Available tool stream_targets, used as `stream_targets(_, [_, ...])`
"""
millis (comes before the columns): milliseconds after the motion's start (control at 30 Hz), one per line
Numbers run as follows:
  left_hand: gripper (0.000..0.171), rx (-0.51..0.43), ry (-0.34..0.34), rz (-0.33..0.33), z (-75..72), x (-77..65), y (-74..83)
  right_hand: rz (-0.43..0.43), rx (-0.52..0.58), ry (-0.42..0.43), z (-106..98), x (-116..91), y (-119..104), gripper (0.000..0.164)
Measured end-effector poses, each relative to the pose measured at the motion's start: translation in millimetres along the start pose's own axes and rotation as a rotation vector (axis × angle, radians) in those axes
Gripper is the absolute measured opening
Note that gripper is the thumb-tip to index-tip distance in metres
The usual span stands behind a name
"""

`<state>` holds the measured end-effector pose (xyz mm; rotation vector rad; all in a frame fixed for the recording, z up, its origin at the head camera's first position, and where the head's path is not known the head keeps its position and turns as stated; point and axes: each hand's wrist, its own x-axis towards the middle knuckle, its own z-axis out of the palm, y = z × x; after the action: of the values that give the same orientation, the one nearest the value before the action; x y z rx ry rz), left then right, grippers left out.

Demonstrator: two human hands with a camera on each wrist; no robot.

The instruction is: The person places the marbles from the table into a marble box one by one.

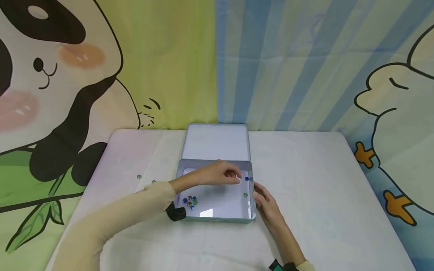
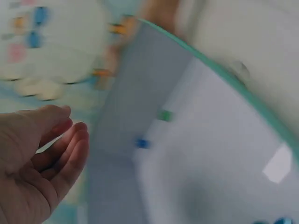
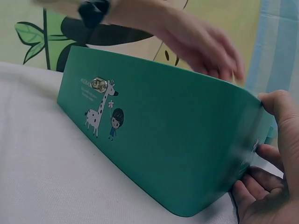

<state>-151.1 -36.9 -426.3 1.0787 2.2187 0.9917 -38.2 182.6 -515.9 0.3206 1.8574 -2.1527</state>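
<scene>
An open green tin box [image 1: 217, 219] with a pale inside stands on the table, its hinged lid [image 1: 216, 142] tipped back behind it. My left hand [image 1: 217, 174] hovers over the box, fingers loosely bent, with nothing visible in them. Beneath its fingertips, a blue marble [image 1: 246, 178] and a green marble [image 1: 245, 195] lie by the box's right wall. Several more marbles [image 1: 190, 201] cluster in the near left corner. With the thumb at the rim and the fingers against the outer side, my right hand [image 3: 275, 163] holds the box's right end.
Two greenish marbles lie on the white table [image 1: 339, 203] left of the box: one marble [image 1: 139, 176] farther out, the other marble [image 1: 154, 181] just behind the left sleeve [image 1: 125, 214]. A printed cloth [image 1: 183, 64] hangs behind the table.
</scene>
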Motion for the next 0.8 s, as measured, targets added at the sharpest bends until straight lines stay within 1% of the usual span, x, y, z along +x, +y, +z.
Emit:
stream_targets(33, [0.019, -0.048, 0.059, -0.006, -7.7, -16.5, 2.2, 0.001, -0.001, -0.003, 0.8, -0.3, 0.8, 0.058])
stream_targets(100, [0.021, -0.156, 0.189, -0.045, -20.2, -56.0, 6.0, 0.007, -0.002, -0.015, 2.1, -1.0, 1.9, 0.058])
stream_targets(167, [0.022, -0.235, 0.328, -0.107, -26.7, -97.7, 4.5, 0.002, -0.008, -0.023, 2.5, -1.3, 1.9, 0.058])
stream_targets(200, [0.022, -0.259, 0.394, -0.147, -27.6, -118.1, 2.3, 0.001, -0.011, -0.028, 2.3, -1.4, 1.5, 0.058])
stream_targets(267, [0.023, -0.248, 0.518, -0.225, -24.5, -153.7, -7.6, -0.004, -0.017, -0.027, 1.3, -1.2, 0.3, 0.059])
stream_targets(333, [0.024, -0.224, 0.614, -0.302, -16.2, -181.1, -22.0, -0.012, -0.020, -0.014, 0.0, -1.2, -1.3, 0.058])
stream_targets(367, [0.026, -0.219, 0.645, -0.346, -10.6, -192.7, -29.2, -0.012, -0.021, -0.007, -0.6, -1.3, -1.9, 0.058])
stream_targets(433, [0.028, -0.223, 0.691, -0.413, 1.0, -212.0, -43.5, -0.015, -0.018, -0.007, -1.0, -1.5, -2.8, 0.058])
stream_targets(467, [0.028, -0.244, 0.712, -0.442, 6.4, -220.1, -49.7, -0.013, -0.019, -0.011, -0.8, -1.6, -3.1, 0.058])
stream_targets(567, [0.030, -0.308, 0.758, -0.498, 20.1, -238.5, -64.0, -0.007, -0.014, -0.022, 0.8, -1.8, -2.6, 0.057])
stream_targets(633, [0.031, -0.331, 0.774, -0.517, 27.0, -245.1, -70.5, 0.000, -0.014, -0.019, 1.6, -2.0, -1.8, 0.057])
stream_targets(700, [0.031, -0.341, 0.776, -0.530, 32.2, -248.0, -75.3, 0.002, -0.013, -0.012, 2.0, -2.0, -1.0, 0.057])
stream_targets(800, [0.030, -0.320, 0.786, -0.561, 34.5, -250.5, -80.8, 0.004, -0.017, -0.014, 2.5, -2.1, -0.9, 0.058])
